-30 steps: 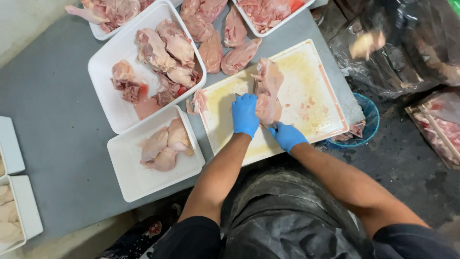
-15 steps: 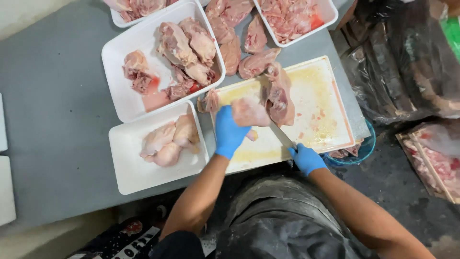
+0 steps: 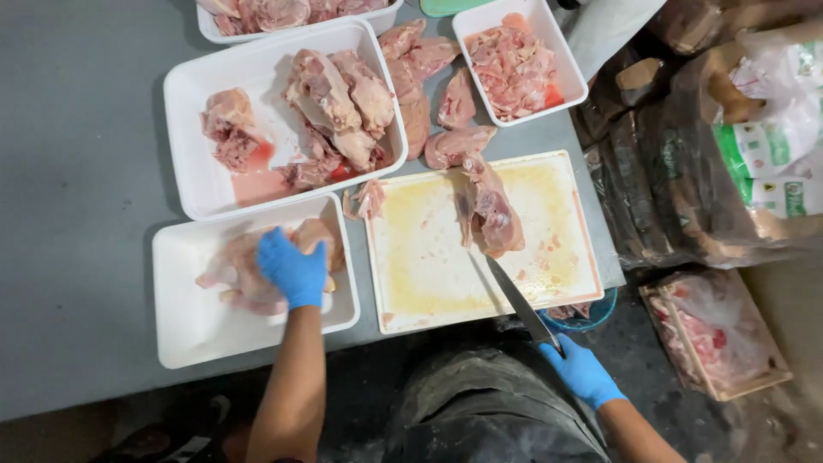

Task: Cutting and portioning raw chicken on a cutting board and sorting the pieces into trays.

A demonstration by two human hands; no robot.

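Observation:
My left hand (image 3: 294, 270), in a blue glove, rests on pale chicken pieces (image 3: 240, 273) in the small white tray (image 3: 197, 330) at the front left; whether it grips one I cannot tell. My right hand (image 3: 581, 372), also gloved in blue, holds a long knife (image 3: 520, 302) by the handle below the table edge. Its blade points up onto the stained white cutting board (image 3: 429, 266). A raw chicken piece (image 3: 489, 214) lies on the board just beyond the blade tip.
A large white tray (image 3: 193, 150) with raw chicken stands behind the small one. More chicken pieces (image 3: 420, 81) lie loose on the grey table (image 3: 77, 171). A tray of trimmings (image 3: 553, 56) sits at the back. Plastic bags (image 3: 729, 129) pile up on the right.
My left hand has carried a chicken piece from the board leftward into the small tray. My right hand has pulled the knife back toward me, off the board's front edge.

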